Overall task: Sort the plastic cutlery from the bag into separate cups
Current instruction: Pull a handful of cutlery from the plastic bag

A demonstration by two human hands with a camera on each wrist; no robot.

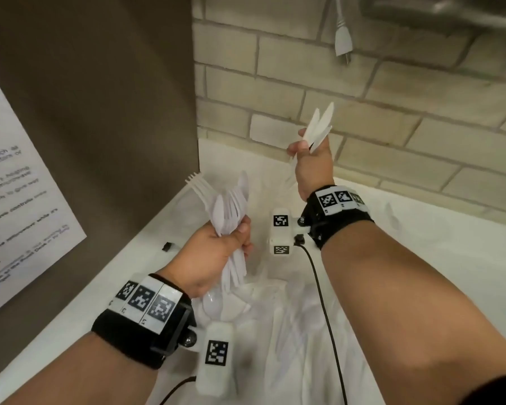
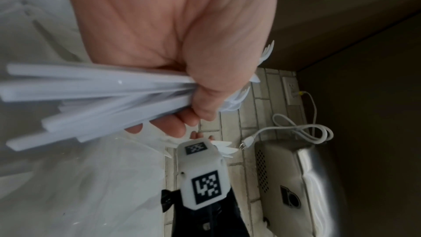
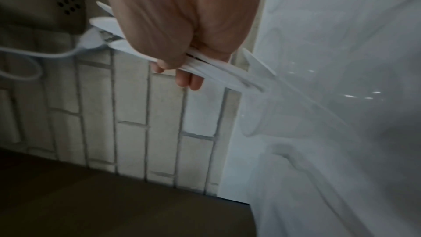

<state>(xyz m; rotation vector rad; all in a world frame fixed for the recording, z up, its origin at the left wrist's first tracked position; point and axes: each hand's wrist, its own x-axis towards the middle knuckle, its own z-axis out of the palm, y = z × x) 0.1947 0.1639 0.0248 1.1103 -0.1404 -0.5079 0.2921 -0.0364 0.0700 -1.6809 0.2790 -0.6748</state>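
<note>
Both hands are closed tight around white plastic cutlery. Nearest is the bag [image 1: 289, 331], a clear crinkly one lying on the white counter [image 1: 450, 258], with more white pieces showing through it. Just above the bag, the left hand [image 1: 214, 255] grips a big bunch [image 1: 231, 206] of forks and spoons, with fingers and thumb curled round the handles. The fork tips and spoon bowls point up, and the handle ends [image 2: 68, 96] stick out below the fist toward the bag. Farther from the bag and higher up, the right hand [image 1: 311, 162] grips a small bunch of knives [image 1: 319, 127]. Their blades fan out above the fist, and their handles [image 3: 223, 71] poke out the other side. Behind the bag, past both hands, is a pale brick wall [image 1: 392, 118]. A white plug [image 1: 343, 39] hangs in front of the wall, high above the bag. Cups are hard to make out in the blur.
</note>
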